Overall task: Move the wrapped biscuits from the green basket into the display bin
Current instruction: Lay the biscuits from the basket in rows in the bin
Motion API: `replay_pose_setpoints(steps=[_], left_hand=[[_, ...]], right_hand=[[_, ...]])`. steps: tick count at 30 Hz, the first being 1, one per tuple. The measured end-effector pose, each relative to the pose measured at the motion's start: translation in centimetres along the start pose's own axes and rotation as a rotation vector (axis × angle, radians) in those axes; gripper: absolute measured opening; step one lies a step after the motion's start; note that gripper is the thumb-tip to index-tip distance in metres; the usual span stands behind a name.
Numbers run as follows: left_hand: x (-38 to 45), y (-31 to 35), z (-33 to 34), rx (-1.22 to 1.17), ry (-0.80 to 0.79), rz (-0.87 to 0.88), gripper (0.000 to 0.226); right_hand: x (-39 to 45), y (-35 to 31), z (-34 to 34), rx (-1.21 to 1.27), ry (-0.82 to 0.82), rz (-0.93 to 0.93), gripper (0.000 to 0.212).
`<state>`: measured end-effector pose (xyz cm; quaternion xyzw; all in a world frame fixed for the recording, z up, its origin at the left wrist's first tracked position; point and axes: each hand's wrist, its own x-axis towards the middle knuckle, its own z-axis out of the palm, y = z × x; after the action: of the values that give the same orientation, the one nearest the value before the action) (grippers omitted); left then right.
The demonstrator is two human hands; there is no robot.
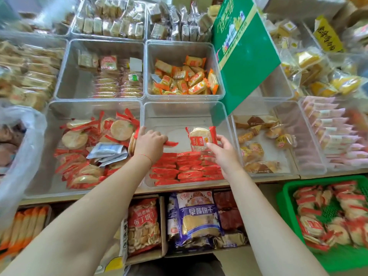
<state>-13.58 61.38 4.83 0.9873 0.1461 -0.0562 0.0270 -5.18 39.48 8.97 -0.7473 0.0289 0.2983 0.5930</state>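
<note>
Wrapped biscuits (pixel 189 169), round pale discs in clear film with red ends, are lying in neat rows along the near edge of the clear plastic display bin (pixel 226 116), which is sitting at the front of the shelf between two other clear bins. More of the same biscuits are lying loose in the green plastic basket (pixel 286 198), which is standing lower down at the near right, well apart from the bin.

One more wrapped biscuit (pixel 201 140) is standing upright above the back of the rows, its label facing the camera. The right hand (pixel 224 154) is pinching it by its lower right corner, thumb and fingertips closed on the wrapper.

The left hand (pixel 150 143) is reaching into the left side of the bin, knuckles up and fingers curled down over a red wrapper end (pixel 171 144) that is sticking out to the right from under them. A thin red thread (pixel 146 156) is circling that wrist.

The clear bin on the left (pixel 53 124) is holding a loose heap of similar round biscuits with a few silver-blue sachets (pixel 108 151) on top. The clear bin on the right (pixel 237 140) is holding brown wrapped cakes. A green printed sign (pixel 245 52) is leaning over the bins behind.
</note>
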Motion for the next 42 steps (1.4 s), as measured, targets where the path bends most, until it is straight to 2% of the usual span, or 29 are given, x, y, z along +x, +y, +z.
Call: replay_pose_setpoints(steps=[3, 6, 11, 16, 20, 24, 28, 33, 36, 42], left_hand=[[0.2, -0.3, 0.4, 0.111, -0.142, 0.038, 0.033], [-0.2, -0.2, 0.2, 0.156, -0.206, 0.097, 0.036], [-1.6, -0.4, 0.7, -0.009, -0.063, 0.081, 0.064], [-3.0, -0.4, 1.5, -0.205, 0.103, -0.003, 0.066], [-3.1, -0.4, 1.6, -0.263, 0.12, -0.018, 0.066], [-3.0, -0.4, 1.9, -0.285, 0.146, -0.02, 0.063], [-2.8, -0.5, 2.4, -0.304, 0.216, -0.03, 0.065], [-2.8, -0.6, 2.3, -0.318, 0.241, -0.041, 0.067], [-2.9, -0.7, 2.2, -0.303, 0.192, -0.036, 0.066], [-2.9, -0.8, 1.9, -0.256, 0.159, -0.011, 0.066]], right_hand=[[1.5, -0.3, 1.2, -0.233, 0.031, -0.055, 0.017], [3.1, -0.3, 3.1, -0.432, 0.012, -0.112, 0.017], [5.4, -0.1, 7.2, -0.643, 0.015, -0.261, 0.017], [6.9, 1.2, 10.5, -0.887, -0.206, -0.23, 0.035], [7.1, 1.5, 11.5, -1.088, -0.348, -0.126, 0.046], [7.3, 1.6, 12.6, -1.18, -0.409, -0.074, 0.048], [7.0, 1.5, 13.5, -1.237, -0.514, -0.076, 0.062], [7.6, 0.7, 13.4, -1.272, -0.617, -0.061, 0.055], [7.4, 0.3, 13.0, -1.265, -0.594, -0.081, 0.054], [5.0, 0.1, 9.9, -1.179, -0.339, -0.256, 0.056]])
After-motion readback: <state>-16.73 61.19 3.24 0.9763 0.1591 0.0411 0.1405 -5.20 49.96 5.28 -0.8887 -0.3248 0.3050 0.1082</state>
